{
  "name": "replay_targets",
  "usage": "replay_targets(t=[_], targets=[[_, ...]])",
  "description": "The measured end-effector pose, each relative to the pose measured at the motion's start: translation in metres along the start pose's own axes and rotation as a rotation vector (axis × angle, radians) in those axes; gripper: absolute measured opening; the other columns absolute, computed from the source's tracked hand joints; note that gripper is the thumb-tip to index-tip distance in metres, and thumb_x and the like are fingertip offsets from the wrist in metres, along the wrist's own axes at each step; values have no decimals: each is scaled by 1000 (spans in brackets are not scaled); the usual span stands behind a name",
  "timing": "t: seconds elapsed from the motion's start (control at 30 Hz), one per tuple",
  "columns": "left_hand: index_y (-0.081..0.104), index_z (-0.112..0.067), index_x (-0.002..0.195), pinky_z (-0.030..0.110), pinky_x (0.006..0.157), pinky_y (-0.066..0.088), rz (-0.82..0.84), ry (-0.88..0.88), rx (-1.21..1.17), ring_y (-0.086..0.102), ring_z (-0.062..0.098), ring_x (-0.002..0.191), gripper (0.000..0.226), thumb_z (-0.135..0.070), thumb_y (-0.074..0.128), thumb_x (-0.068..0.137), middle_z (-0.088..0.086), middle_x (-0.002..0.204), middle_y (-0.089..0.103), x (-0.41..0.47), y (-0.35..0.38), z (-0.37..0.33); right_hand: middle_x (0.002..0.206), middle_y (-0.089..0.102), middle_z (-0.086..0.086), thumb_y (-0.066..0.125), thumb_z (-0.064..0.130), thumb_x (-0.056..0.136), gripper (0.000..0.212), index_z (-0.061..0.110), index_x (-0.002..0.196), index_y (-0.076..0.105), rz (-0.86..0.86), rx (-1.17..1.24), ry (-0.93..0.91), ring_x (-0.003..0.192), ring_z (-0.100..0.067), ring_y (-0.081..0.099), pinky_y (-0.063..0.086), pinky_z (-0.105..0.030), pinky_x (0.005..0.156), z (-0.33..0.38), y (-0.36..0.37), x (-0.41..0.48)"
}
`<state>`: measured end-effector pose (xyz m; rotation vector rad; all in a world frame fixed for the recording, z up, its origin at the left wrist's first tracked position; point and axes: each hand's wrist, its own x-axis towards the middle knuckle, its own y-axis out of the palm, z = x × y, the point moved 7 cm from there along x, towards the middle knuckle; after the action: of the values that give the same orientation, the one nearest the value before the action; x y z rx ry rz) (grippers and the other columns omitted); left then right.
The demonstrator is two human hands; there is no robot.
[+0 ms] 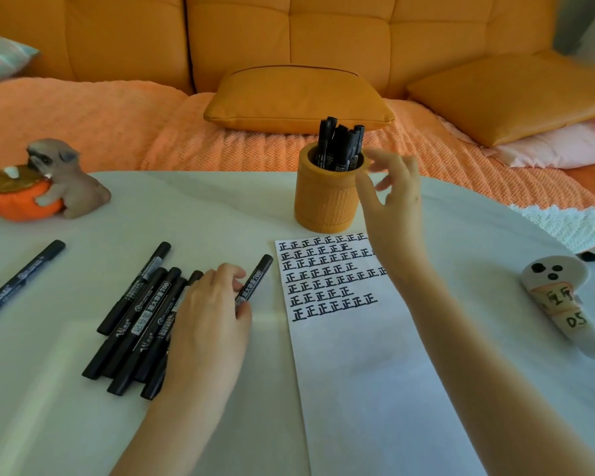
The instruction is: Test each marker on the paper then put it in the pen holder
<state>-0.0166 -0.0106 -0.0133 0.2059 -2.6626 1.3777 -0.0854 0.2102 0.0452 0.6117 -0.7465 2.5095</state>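
Several black markers in a loose pile [138,324] lie on the left-near part of a white round table [220,207]. One more stray marker [21,280] lies apart at the far left edge. A white paper [358,372] sits right of centre, its far half filled with rows of black handwritten characters and its near half blank. An orange pen holder [325,201] stands just beyond the paper's far edge, with a bunch of stored markers [340,142] upright in it.

A dog figurine [66,176] hugging an orange bowl [18,201] is at the far left. A white ghost-like toy [564,304] lies at the right. Behind the table are an orange sofa [237,39], an orange knit throw [117,132], an orange cushion [296,97] and a pink pillow [557,149].

The left hand [210,314] is palm down over the right side of the pile. Its fingers are curled and its thumb and fingertips pinch one marker [255,280]. That marker is tilted with its top end pointing far-right, just left of the paper's left edge. Cannot tell if it is lifted or touching the table.

The right hand [392,190] is raised just right of the pen holder near its rim. Its fingers are spread and relaxed and it holds nothing. The forearm crosses over the paper's right side.
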Motion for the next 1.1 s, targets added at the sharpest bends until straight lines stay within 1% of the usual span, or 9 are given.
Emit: replay_targets(t=[0.07,0.2,0.3,0.37,0.5,0.7,0.87,1.0,1.1], targets=[[58,-17,109,32,79,47,-40,40,-56,59,19,91,31,-5,64,82,-3,99,63,0,-6,-6,93,54,9,53,17,95,17,16,109,64,64,83,118,76,-1,48,39,-10,68,-1,-3,-23],[58,-24,99,22,75,52,-54,110,-292,61,6,83,25,-9,68,81,-14,92,63,0,-13,-20,72,62,3,56,24,94,12,17,96,66,250,295,389,56,-7,48,38,-17,51,-3,6,-71],[60,-23,98,16,70,52,36,198,-442,62,2,85,28,-6,70,79,-17,92,66,-3,-12,-36,63,57,-1,58,35,91,24,12,90,64,390,471,583,46,-9,41,31,-15,43,3,18,-98],[60,-23,102,16,72,53,110,257,-475,63,3,89,31,-5,70,79,-17,94,67,-6,-8,-44,56,52,-1,59,38,88,30,9,82,63,438,504,634,45,-10,37,29,-15,42,8,21,-107],[56,-30,105,19,73,52,175,245,-492,62,3,89,31,-16,68,80,-18,92,65,-10,2,-44,50,49,-3,60,29,90,30,19,62,64,379,540,642,44,-11,37,30,-16,43,7,17,-111],[57,-31,94,26,73,49,338,200,-392,60,3,80,9,-37,53,88,-15,84,64,-14,18,-40,53,53,-6,56,23,92,25,6,73,62,349,544,593,44,-10,42,35,-15,44,8,9,-114],[49,-28,77,24,60,38,368,212,-369,49,8,63,23,-41,39,93,-11,67,54,-19,19,-45,55,53,-7,53,22,93,26,6,74,63,376,579,575,45,-10,44,36,-15,45,12,7,-113],[48,-26,82,22,57,32,402,193,-392,46,11,64,23,-42,36,94,-22,71,55,-23,19,-46,54,53,-6,51,20,94,27,7,72,59,407,586,555,45,-9,43,36,-15,44,16,6,-114],[46,-28,80,23,56,33,421,190,-413,45,14,60,27,-50,34,90,-13,67,53,-24,21,-46,50,51,-1,50,19,95,27,6,74,59,416,592,553,43,-7,41,35,-14,44,16,5,-113]])
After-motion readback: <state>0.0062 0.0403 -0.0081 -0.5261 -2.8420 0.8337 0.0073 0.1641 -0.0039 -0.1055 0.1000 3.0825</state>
